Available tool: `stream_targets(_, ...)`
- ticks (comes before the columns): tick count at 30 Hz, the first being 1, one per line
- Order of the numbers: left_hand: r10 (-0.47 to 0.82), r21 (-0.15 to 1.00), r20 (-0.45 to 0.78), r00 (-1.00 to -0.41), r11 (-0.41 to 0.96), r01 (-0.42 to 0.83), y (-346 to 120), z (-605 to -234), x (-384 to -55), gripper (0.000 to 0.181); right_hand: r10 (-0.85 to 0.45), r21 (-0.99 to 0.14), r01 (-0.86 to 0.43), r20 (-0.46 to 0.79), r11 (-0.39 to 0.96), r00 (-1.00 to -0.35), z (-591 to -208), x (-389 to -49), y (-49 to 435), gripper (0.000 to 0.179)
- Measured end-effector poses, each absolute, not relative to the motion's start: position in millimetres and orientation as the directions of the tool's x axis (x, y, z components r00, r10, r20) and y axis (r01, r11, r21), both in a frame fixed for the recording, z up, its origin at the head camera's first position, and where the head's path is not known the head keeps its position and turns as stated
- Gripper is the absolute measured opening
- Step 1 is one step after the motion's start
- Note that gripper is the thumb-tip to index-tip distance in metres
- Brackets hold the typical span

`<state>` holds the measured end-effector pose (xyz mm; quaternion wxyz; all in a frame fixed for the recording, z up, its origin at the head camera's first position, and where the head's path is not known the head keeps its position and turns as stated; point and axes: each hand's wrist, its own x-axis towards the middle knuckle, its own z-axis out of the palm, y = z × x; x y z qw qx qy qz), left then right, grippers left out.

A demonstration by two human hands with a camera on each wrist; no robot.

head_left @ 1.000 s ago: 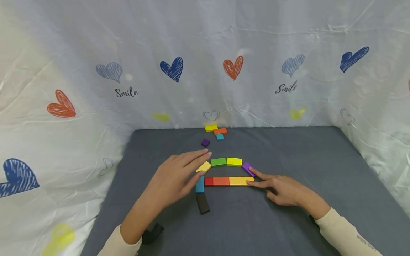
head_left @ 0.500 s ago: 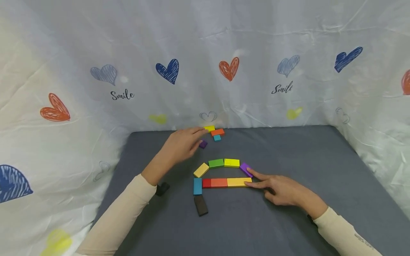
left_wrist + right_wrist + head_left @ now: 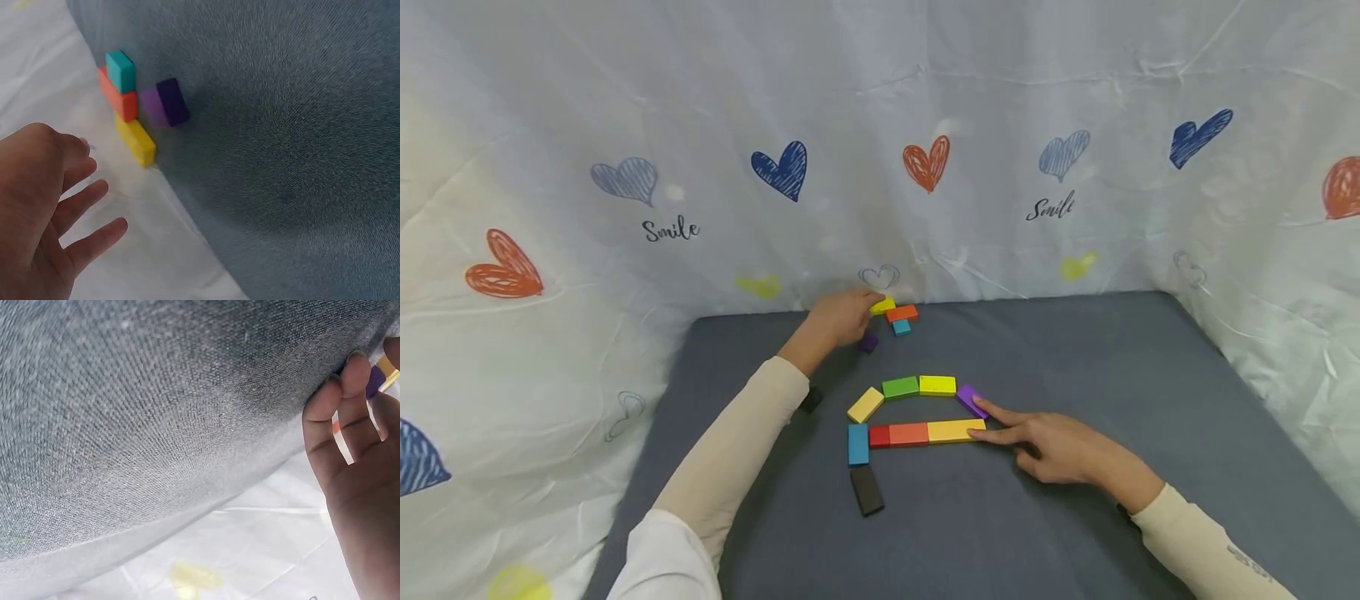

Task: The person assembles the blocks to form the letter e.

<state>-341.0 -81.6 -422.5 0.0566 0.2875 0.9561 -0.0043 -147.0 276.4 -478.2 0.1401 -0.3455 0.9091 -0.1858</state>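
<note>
At the back of the table my left hand (image 3: 842,318) reaches to a yellow block (image 3: 883,306); in the head view a fingertip meets or overlaps its left end. In the left wrist view the left hand (image 3: 56,200) has loosely spread fingers and the yellow block (image 3: 136,140) lies apart from it. My right hand (image 3: 1052,446) lays one extended finger on a purple block (image 3: 970,400) and another on the end of a yellow-orange block (image 3: 951,431). That block ends a straight row with an orange block (image 3: 908,434) and a red block (image 3: 879,436).
An arc holds a pale yellow block (image 3: 866,405), a green block (image 3: 900,388) and a bright yellow block (image 3: 937,385). A blue block (image 3: 858,445) and black block (image 3: 867,490) stand left. At the back lie orange (image 3: 902,313), teal (image 3: 901,328) and dark purple (image 3: 868,342) blocks.
My left hand has moved away from above the arc, to the back of the table by the loose blocks. The right hand stays on the purple and yellow-orange blocks. The head view has shifted slightly.
</note>
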Motion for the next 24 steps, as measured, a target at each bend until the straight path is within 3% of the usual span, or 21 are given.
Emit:
stream_targets(17, 0.440, -0.039, -0.279, -0.853, 0.883, 0.468, -71.6, -447.7, -363.2, 0.065, -0.696, -0.432, -0.601, -0.093, 0.672, -0.712, -477.5, -148.7, 276.8, 0.072)
stream_targets(24, 0.453, -0.056, -0.218, -0.864, 0.878, 0.475, -87.2, -447.9, -360.4, 0.041, -0.686, -0.432, -0.588, -0.106, 0.684, -0.720, -479.7, -147.9, 278.8, 0.072)
